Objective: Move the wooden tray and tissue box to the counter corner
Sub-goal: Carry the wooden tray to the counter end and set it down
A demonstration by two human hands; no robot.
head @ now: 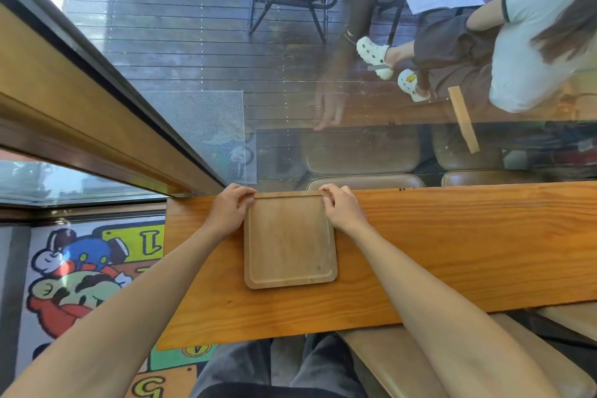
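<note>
The counter (420,255) runs under my arms, its far edge against the window glass (226,42) and its left end close by. My tray (289,241) lies flat on the counter, its far rim at the counter's far edge, a little short of the left corner. My left hand (230,208) pinches the tray's far-left corner, fingers curled over the rim; my right hand (343,208) grips the far-right corner the same way. I see no tissue box on the counter. I judge the risk is sliding too far left, tipping the tray off the counter's end, or knocking the rim against the glass.
</note>
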